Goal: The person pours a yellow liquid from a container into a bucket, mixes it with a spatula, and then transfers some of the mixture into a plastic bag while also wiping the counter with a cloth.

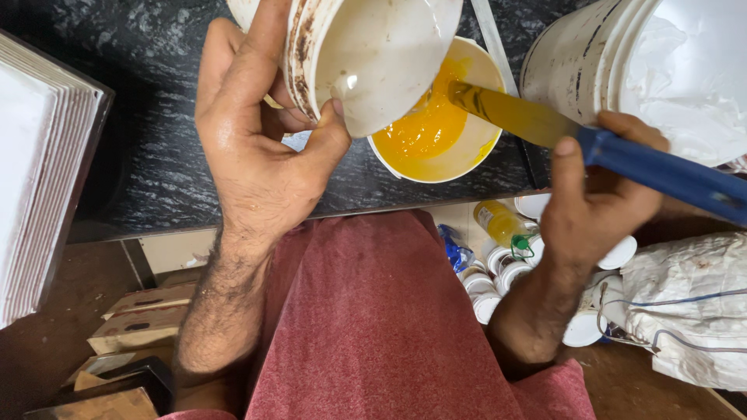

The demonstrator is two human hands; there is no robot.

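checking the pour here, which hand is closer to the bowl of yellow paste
Left. The left hand grips the tilted white container directly over the yellow bowl's rim. The right hand sits off to the bowl's side, holding the blue-handled knife whose blade reaches in.
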